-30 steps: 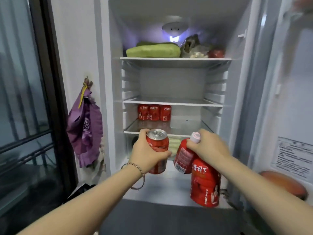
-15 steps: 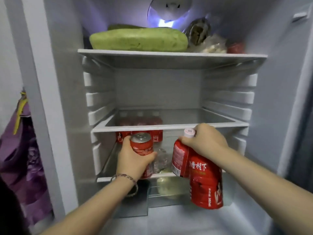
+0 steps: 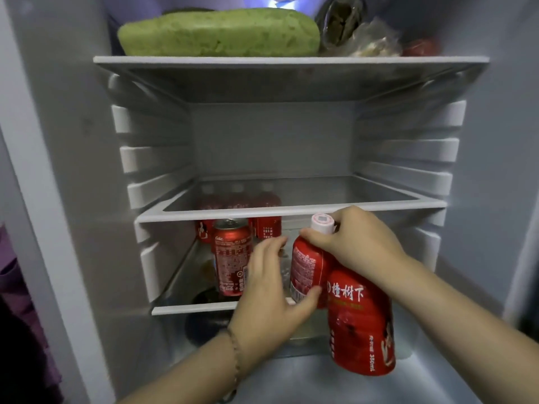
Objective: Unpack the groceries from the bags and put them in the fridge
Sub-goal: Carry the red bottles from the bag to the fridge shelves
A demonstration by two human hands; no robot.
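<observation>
Set down since last check: cola can (image 3: 232, 258), upright on lower shelf (image 3: 192, 309) before stored bottles (image 3: 267, 228). Left grip (image 3: 271, 290) released, thumb touching small bottle (image 3: 306, 266), apparently to take it. Right grip (image 3: 353, 243) clenched round both necks, second bottle (image 3: 361, 322) hanging below shelf level.

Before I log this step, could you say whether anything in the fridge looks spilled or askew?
Nothing spilled or damaged. Only the right hand looks awkward: it grips two red bottles by their tops, the tilted bottle askew, the lower bottle dangling. The cola can stands upright.
</observation>
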